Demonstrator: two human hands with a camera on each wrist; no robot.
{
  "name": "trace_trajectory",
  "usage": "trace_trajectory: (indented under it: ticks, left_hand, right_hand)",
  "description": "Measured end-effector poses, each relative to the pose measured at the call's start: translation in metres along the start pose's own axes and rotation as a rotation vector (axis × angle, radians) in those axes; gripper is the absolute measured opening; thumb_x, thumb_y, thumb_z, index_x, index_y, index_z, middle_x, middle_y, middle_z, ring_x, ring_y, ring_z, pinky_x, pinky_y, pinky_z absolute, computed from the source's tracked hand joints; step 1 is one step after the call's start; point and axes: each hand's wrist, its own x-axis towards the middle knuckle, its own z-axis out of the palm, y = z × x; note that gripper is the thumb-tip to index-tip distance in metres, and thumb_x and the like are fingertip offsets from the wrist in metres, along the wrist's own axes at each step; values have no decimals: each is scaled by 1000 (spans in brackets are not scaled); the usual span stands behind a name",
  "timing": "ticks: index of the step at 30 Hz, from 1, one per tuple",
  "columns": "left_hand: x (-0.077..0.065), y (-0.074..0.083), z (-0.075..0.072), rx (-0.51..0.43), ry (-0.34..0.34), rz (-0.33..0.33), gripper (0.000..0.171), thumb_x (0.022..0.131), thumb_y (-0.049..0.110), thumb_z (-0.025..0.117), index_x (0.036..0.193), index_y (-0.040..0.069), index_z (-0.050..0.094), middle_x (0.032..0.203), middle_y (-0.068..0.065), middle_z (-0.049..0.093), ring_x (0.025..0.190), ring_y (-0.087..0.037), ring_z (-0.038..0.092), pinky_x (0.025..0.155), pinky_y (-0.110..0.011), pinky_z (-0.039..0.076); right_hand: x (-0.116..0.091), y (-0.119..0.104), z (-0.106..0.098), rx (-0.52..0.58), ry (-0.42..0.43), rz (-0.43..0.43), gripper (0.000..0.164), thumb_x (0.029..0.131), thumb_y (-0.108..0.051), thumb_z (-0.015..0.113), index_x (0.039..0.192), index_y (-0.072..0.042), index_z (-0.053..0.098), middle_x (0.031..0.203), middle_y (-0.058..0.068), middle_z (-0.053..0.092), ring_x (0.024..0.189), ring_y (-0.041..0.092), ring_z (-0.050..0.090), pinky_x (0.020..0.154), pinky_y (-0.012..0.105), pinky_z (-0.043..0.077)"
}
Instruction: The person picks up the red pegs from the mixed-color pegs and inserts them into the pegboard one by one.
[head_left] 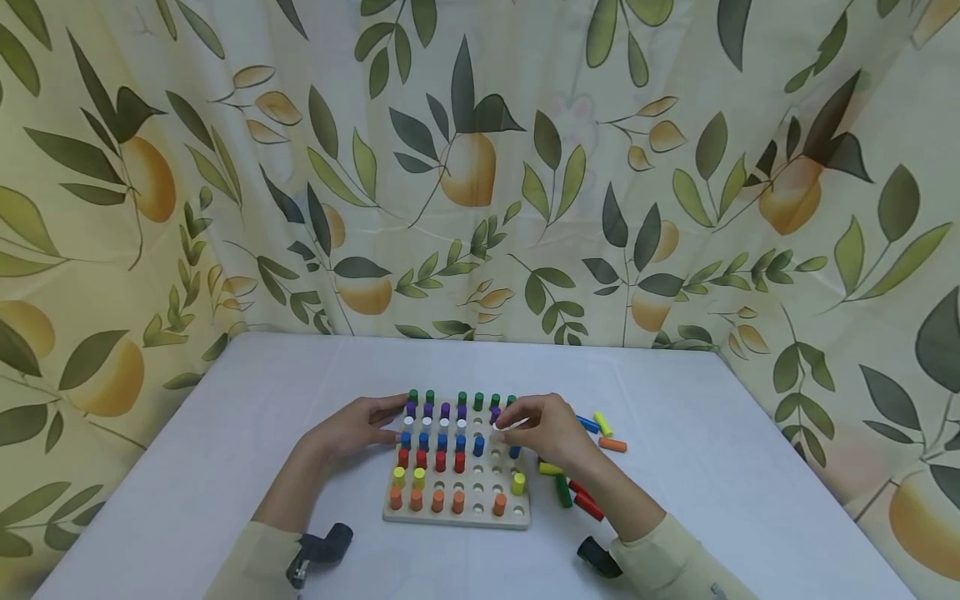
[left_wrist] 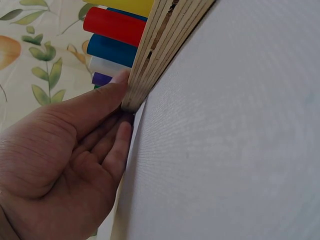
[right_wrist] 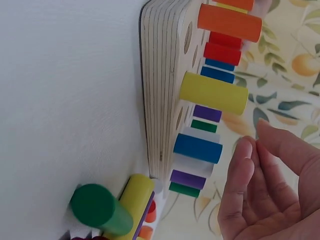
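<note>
A light wooden pegboard (head_left: 491, 523) lies on the table, holding rows of coloured pegs: green at the back, then purple, white, blue, red, yellow and orange in front. My left hand (head_left: 356, 429) grips its back left edge; in the left wrist view the thumb (left_wrist: 102, 97) presses the layered wood side and the other fingers curl behind it. Over the right side of the board hovers my right hand (head_left: 551, 429), fingertips beside a white peg. In the right wrist view the right hand (right_wrist: 275, 182) shows nothing between thumb and fingers, apart from the standing blue peg (right_wrist: 197, 148) and yellow peg (right_wrist: 215, 93).
Loose pegs lie right of the board, partly under the right forearm: a green peg (head_left: 562, 490), a red peg (head_left: 588, 506), an orange peg (head_left: 612, 445) and several others. Bare holes show among the pegs. A patterned curtain (head_left: 480, 250) hangs behind the white table (head_left: 300, 367).
</note>
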Motion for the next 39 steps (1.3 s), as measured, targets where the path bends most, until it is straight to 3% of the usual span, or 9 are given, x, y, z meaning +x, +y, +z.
trace_trajectory:
  ticks: [9,19,39]
  left_hand:
    - [0,0,1,-14,-1,2,69,91,5,79,153,8,51,159,-12,45,146,-28,41,117,-45,35]
    - [-1,2,1,-9,10,2,69,91,4,79,154,7,50,159,-12,44,146,-28,41,117,-45,35]
    - [0,1,1,-12,9,0,68,91,5,79,153,7,51,159,-12,45,146,-28,42,116,-45,36]
  right_hand:
    - [-4,7,-10,-36,38,23,9,87,-9,84,94,-13,80,98,-2,70,95,25,57,72,30,54]
    - [-12,16,-31,-34,69,73,12,87,-5,84,96,-6,77,95,2,71,83,23,65,75,34,61]
    - [-25,35,-54,-144,92,143,14,86,-6,85,96,-6,75,93,2,71,88,22,64,75,31,60]
